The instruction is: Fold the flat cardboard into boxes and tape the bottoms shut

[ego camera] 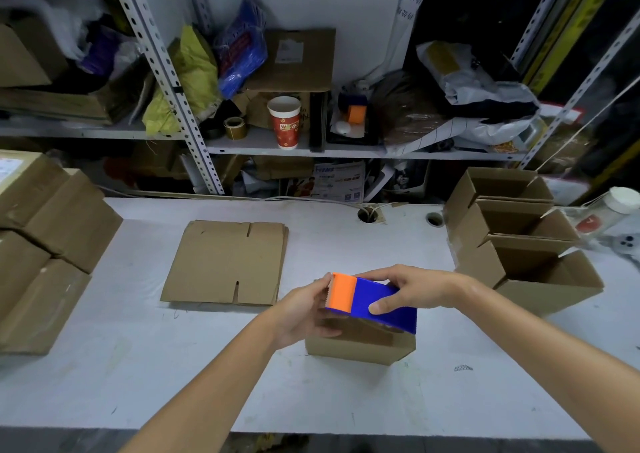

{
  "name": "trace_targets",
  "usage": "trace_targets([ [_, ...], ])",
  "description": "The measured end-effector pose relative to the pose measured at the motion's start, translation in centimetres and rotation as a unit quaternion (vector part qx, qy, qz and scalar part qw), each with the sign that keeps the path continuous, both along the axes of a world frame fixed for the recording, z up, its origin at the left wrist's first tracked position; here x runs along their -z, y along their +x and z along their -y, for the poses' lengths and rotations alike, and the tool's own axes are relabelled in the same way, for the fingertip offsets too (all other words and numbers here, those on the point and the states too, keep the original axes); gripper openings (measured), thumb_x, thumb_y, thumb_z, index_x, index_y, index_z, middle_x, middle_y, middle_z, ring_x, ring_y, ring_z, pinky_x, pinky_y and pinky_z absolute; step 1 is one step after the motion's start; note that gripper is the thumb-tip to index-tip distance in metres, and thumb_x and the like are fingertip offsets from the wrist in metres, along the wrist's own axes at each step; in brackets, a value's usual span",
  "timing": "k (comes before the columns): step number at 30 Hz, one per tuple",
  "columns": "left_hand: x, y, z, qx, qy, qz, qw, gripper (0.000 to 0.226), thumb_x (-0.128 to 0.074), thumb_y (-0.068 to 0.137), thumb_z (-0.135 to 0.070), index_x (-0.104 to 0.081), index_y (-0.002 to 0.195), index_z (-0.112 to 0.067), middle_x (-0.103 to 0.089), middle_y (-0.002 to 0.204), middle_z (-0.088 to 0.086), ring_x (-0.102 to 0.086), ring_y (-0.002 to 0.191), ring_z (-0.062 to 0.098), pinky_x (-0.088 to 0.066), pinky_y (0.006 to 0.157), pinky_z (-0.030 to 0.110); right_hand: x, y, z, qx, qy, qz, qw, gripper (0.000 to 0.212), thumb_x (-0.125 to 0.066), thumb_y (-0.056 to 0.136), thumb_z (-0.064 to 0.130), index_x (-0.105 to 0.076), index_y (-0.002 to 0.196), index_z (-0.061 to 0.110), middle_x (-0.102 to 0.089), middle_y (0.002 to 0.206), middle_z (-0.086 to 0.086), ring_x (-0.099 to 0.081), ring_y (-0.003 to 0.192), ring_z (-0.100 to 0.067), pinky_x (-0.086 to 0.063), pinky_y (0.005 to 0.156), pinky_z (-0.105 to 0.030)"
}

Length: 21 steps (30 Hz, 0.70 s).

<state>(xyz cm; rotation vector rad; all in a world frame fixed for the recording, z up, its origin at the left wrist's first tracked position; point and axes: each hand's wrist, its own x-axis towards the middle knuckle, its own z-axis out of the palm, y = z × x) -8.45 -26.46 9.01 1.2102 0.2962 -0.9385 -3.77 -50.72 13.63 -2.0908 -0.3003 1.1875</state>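
Near the middle of the white table (pixel 207 383), a small cardboard box (pixel 360 347) stood with its closed face up. A blue tape dispenser (pixel 377 305) with an orange cutter end was held just above that face. The right hand (pixel 412 288) grasped the blue body from 3 o'clock, thumb on the near side and fingers over the far side. The left hand (pixel 304 310) came in from 9 o'clock and clasped the orange end, thumb on top and fingers curled beneath, against the top of the box. Whether a strip of tape lay between its fingers could not be told.

At 10 o'clock from the box, well apart from it, lay a thin stack of flat cardboard (pixel 227 262), slots at its near and far edges. At 2 o'clock, 3 open boxes (pixel 519 231) stood touching in a row with their flaps up. At 9 o'clock, along the table's left edge, sat closed boxes (pixel 45 244), stacked and leaning. Behind the table, at 12 o'clock, a metal shelf (pixel 263 146) carried a red and white paper cup (pixel 284 121), a brownish roll of tape (pixel 235 127), bags and more cardboard.
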Motion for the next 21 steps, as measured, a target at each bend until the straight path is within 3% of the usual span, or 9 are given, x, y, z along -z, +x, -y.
trace_targets([
  [6, -0.5, 0.2, 1.1, 0.018, 0.009, -0.010, 1.000, 0.066, -0.030, 0.094, -0.074, -0.055, 0.136, -0.030, -0.068, 0.130, 0.000, -0.061, 0.124, 0.020, -0.047, 0.103, 0.044, 0.3, -0.2, 0.4, 0.035, 0.024, -0.024, 0.999, 0.052, -0.076, 0.086, 0.043, -0.051, 0.131, 0.055, -0.069, 0.121, 0.007, -0.068, 0.108, -0.019, -0.059, 0.089, -0.032],
  [11, 0.1, 0.1, 1.3, -0.022, 0.021, -0.026, 0.999, 0.065, -0.033, 0.096, -0.071, -0.059, 0.132, -0.024, -0.070, 0.125, 0.005, -0.064, 0.120, 0.023, -0.050, 0.100, 0.043, 0.0, -0.6, 0.6, 0.044, 0.038, -0.030, 0.998, 0.050, -0.075, 0.088, 0.036, -0.052, 0.129, 0.053, -0.068, 0.122, 0.007, -0.067, 0.110, -0.018, -0.058, 0.085, -0.027],
  [16, -0.5, -0.1, 1.5, -0.022, 0.067, 0.030, 0.997, 0.029, -0.055, 0.099, -0.040, -0.067, 0.120, -0.022, -0.074, 0.114, 0.001, -0.069, 0.111, 0.017, -0.056, 0.094, 0.036, -0.2, -0.5, 0.5, 0.020, 0.025, -0.015, 0.999, 0.052, -0.075, 0.089, 0.036, -0.051, 0.133, 0.052, -0.071, 0.118, 0.005, -0.068, 0.107, -0.020, -0.057, 0.092, -0.032],
  [21, -0.3, 0.6, 1.2, -0.055, 0.145, 0.068, 0.986, 0.021, -0.055, 0.101, -0.018, -0.075, 0.108, -0.016, -0.077, 0.104, 0.005, -0.073, 0.098, 0.017, -0.061, 0.084, 0.032, -1.5, -0.2, -0.3, -0.052, -0.058, 0.037, 0.996, 0.057, -0.072, 0.089, 0.046, -0.046, 0.139, 0.052, -0.064, 0.120, 0.014, -0.066, 0.105, -0.014, -0.058, 0.088, -0.031],
])
